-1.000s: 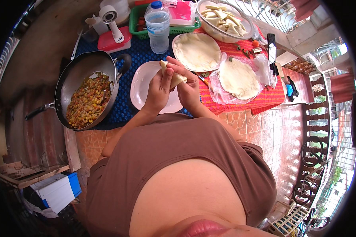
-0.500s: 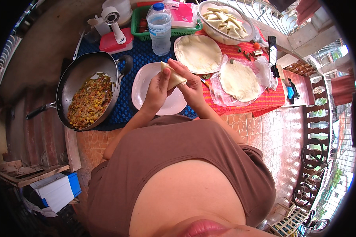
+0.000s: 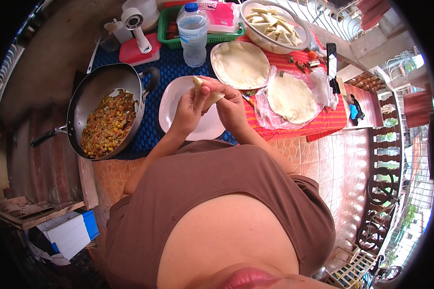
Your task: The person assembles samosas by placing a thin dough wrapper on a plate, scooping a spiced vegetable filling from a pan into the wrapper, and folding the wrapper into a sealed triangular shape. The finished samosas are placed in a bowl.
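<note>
where hands [image 3: 190, 105] meet, pastry [image 3: 212, 99] shows.

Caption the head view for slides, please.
Left hand and right hand hold pale folded dough above a white rounded plate.

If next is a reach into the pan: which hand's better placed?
Likely the left hand: the pan stands off to the left, and the right hand is farther from it. Both hold the folded dough, so the right would need to hold it alone.
</note>
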A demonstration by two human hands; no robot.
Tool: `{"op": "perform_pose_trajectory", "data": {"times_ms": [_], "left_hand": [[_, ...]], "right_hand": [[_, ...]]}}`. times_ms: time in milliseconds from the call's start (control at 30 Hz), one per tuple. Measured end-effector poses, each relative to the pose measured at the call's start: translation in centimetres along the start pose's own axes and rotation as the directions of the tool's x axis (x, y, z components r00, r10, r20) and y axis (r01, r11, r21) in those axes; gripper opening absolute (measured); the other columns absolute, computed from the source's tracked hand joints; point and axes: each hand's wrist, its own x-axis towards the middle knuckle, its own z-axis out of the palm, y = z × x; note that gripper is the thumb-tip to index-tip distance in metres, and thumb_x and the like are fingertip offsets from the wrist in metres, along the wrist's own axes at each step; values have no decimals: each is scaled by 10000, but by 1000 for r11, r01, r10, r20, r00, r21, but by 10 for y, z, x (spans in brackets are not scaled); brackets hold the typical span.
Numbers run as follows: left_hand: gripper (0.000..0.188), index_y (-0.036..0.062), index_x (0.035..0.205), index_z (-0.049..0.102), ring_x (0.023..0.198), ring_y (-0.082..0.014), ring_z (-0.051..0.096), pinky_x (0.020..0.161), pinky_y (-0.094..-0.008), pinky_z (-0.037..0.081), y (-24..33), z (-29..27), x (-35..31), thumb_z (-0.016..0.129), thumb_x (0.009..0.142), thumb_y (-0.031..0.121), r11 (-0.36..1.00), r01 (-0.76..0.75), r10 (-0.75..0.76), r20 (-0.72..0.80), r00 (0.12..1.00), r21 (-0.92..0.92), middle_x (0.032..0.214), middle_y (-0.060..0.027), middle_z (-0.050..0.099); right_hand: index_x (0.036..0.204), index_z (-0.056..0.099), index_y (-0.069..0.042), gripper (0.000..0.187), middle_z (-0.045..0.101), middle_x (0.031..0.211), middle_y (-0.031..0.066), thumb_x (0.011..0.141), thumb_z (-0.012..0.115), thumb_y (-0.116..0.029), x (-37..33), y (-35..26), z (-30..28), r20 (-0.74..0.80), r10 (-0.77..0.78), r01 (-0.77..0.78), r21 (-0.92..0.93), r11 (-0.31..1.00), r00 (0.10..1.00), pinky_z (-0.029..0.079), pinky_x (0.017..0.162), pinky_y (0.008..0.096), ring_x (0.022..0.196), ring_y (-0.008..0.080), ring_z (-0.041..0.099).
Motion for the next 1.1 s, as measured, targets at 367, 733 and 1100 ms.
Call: {"op": "perform_pose_trajectory", "data": {"times_ms": [367, 733, 1100], "left_hand": [[355, 65, 955, 499, 526, -20, 451, 450, -168, 347, 1, -13, 5, 531, 940, 419, 998, -56, 55, -20, 998, -41, 680, 19, 527], [337, 10, 1008, 601, 762, -54, 571, 662, -200, 461, -22, -23, 16, 613, 914, 333, 990, 57, -50, 55, 997, -132, 842, -14, 620], [515, 9, 1230, 485, 855, -121, 639, 760, -256, 508, -12, -20, 13, 741, 795, 111, 984, 38, -49, 57, 997, 175, 938, -82, 668]], "right_hand": [[1364, 411, -26, 606, 622, 1108, 118, 827, 689, -63, -3, -44, -8, 23, 236, -219, -287, 932, 972, 461, 902, 294, 1042, 164, 586], [1268, 520, 6, 547, 668, 898, 77, 779, 751, -81, -6, -29, -23, -130, 209, -238, -278, 931, 969, 517, 736, 249, 803, 120, 640], [1324, 411, 14, 608, 677, 901, 125, 811, 723, -81, 2, -24, -27, -124, 175, -204, -286, 936, 977, 517, 727, 261, 823, 149, 656]]}}
